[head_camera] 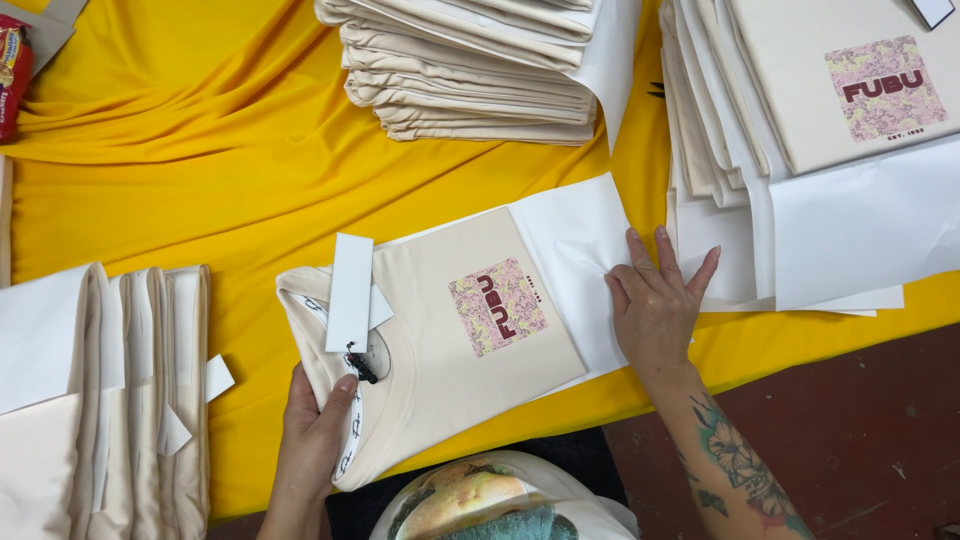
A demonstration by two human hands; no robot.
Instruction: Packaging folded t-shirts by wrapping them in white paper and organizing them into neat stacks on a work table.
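A folded cream T-shirt (440, 340) with a pink and yellow square print lies in front of me on a white paper sheet (575, 240). A white rectangular hang tag (349, 290) sticks out at its collar. My left hand (315, 430) grips the collar end of the shirt, thumb on top beside the tag string. My right hand (655, 300) presses flat, fingers spread, on the paper sheet just past the shirt's other end.
The table is covered with yellow cloth (200, 150). Stacks of folded cream shirts stand at the back (470, 80), back right (800, 110) and left (120, 400), with paper between layers. A red packet (12, 70) lies at the far left edge. Dark red floor (860, 430) shows at right.
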